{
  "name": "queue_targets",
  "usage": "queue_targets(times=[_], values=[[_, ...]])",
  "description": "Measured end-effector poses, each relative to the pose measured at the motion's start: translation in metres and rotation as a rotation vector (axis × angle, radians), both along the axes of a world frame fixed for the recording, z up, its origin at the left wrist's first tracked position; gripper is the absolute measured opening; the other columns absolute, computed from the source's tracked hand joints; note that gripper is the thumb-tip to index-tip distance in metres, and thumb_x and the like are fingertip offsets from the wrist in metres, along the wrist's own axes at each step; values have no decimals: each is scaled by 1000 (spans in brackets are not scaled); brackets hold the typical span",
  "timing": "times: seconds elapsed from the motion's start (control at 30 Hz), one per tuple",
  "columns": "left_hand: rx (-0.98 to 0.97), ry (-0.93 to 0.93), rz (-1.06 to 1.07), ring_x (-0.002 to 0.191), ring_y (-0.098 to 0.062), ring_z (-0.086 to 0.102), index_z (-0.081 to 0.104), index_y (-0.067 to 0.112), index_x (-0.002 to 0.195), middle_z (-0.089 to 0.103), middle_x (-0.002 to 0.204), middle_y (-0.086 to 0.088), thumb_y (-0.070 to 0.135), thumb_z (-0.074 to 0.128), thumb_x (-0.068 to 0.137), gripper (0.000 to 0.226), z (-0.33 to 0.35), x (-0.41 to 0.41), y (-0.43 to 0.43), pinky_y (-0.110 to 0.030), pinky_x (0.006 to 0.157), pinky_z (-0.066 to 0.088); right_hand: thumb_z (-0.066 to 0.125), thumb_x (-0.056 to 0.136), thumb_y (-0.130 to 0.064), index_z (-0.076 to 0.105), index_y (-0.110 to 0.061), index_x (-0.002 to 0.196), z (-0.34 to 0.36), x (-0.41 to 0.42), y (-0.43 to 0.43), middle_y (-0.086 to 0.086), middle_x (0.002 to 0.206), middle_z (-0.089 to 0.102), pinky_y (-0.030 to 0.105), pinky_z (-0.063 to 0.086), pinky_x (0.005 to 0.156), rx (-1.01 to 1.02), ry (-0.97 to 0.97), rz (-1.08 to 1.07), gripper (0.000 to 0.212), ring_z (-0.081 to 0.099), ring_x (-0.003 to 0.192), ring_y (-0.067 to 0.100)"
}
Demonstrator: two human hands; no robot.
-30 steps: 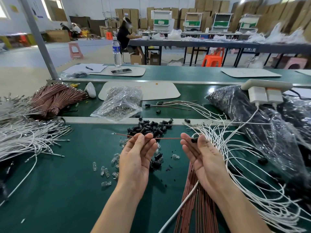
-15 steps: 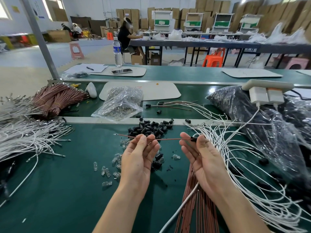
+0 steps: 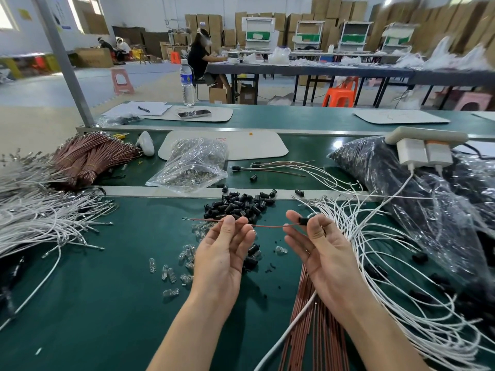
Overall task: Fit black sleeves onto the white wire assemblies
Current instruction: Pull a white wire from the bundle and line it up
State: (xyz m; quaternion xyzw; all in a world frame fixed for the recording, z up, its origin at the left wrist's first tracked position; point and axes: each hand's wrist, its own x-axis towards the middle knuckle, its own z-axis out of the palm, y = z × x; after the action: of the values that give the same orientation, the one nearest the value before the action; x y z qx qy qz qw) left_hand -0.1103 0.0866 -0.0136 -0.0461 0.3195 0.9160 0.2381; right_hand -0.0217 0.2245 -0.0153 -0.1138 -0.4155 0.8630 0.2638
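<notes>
Holds a thin brown wire [image 3: 267, 225] level between both grips, just above the green surface [image 3: 80, 303]. Pinches it towards its left end with the left grip [image 3: 225, 253], palm up, fingertips closed on the wire. Clamps the right grip [image 3: 321, 253], also palm up, on a black sleeve [image 3: 303, 220] between thumb and forefinger, right at the wire's right end. Cannot tell how far onto the wire.

Shows a heap of loose sleeves [image 3: 241, 204] just beyond the grips, by the metal strip at the surface's far edge, and a few more beneath the left fingers. Shows clear bulbs [image 3: 171, 274] scattered to the left of the left grip. Has white wires [image 3: 375, 250] spread in a tangle just right of the right grip, metal tips pointing towards the strip, and a second white heap [image 3: 40, 215] at far left. Has a brown bundle [image 3: 308, 338] lying under the right forearm, crossed by one white lead.

Further back, beyond the strip: a clear bag [image 3: 192, 167] of small parts, tied brown bunches [image 3: 91, 156] at left, black bags [image 3: 401, 183] at right with two chargers [image 3: 426, 153] on top.
</notes>
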Motion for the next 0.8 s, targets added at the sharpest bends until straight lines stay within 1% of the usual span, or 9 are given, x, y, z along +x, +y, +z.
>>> queue_targets(times=[0.13, 0.37, 0.53, 0.67, 0.8], values=[[4, -43, -16, 68, -16, 73, 65, -1, 99, 75, 82, -12, 17, 71, 78, 29, -1, -2, 0, -22, 59, 59, 60, 88, -18, 53, -13, 103, 2, 2, 1, 15, 117, 74, 25, 60, 74, -55, 24, 8, 17, 75, 95, 24], [19, -107, -22, 68, -16, 73, 65, -2, 96, 73, 78, -10, 21, 75, 74, 33, -1, -4, -1, -22, 58, 59, 62, 84, -12, 60, -10, 104, 3, 2, 0, 16, 114, 74, 23, 60, 73, -65, 31, 24, 20, 75, 91, 23], [0, -89, -15, 72, -18, 75, 64, 0, 96, 74, 80, -12, 21, 76, 74, 33, -1, -2, 0, -23, 60, 60, 63, 83, -7, 65, -10, 100, 3, 1, 0, 18, 112, 74, 23, 60, 74, -87, 45, 13, 17, 75, 92, 24], [27, -64, -62, 76, -20, 75, 63, -1, 98, 74, 84, -13, 20, 74, 75, 33, 1, 1, 4, -24, 61, 61, 64, 81, -7, 63, -9, 100, 4, 1, -2, 18, 111, 75, 23, 60, 74, -98, 37, 16, 19, 75, 93, 25], [-55, 67, -158, 79, -21, 75, 66, 1, 94, 75, 89, -15, 19, 72, 80, 24, -1, 12, 10, -24, 65, 60, 65, 79, -7, 67, -11, 94, 2, -1, -9, 19, 109, 75, 25, 60, 74, -60, 24, 45, 16, 75, 91, 26]])
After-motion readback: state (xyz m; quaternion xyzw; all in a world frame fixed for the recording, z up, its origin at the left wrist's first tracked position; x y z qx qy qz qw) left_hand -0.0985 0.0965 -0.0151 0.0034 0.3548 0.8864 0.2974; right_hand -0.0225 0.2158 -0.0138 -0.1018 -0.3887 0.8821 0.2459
